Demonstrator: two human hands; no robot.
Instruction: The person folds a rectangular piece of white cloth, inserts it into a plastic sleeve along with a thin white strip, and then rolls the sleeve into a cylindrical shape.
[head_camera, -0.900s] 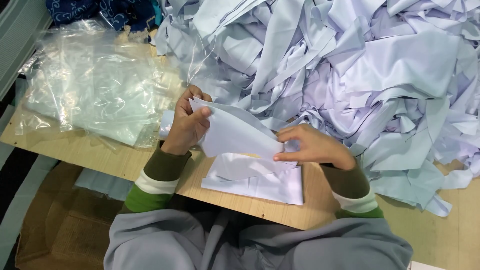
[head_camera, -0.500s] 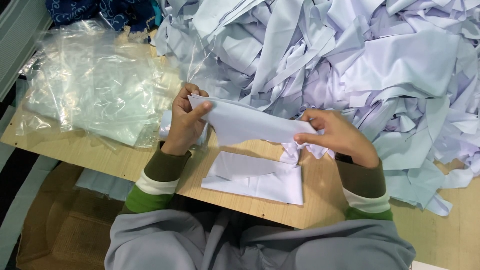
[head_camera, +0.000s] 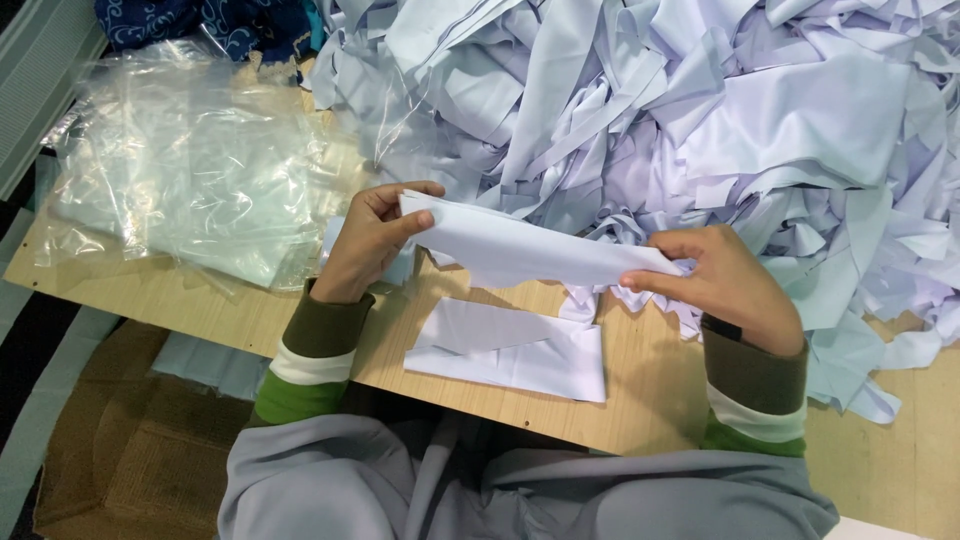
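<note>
White cloth strip (head_camera: 525, 250) stretched between left hand (head_camera: 368, 243), right hand (head_camera: 722, 283).

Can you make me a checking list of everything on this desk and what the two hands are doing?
Surface: light wooden table, bare near the front edge.
Job's things: long white cloth strip stretched in the air between both hands; folded white cloth piece lying flat below it.
Clutter: big heap of white cloth scraps; stack of clear plastic bags.
Grips: left hand pinches one end of the strip, right hand the other.
Cables: nothing seen.
Surroundings: dark blue patterned fabric; brown cardboard below the table.
</note>
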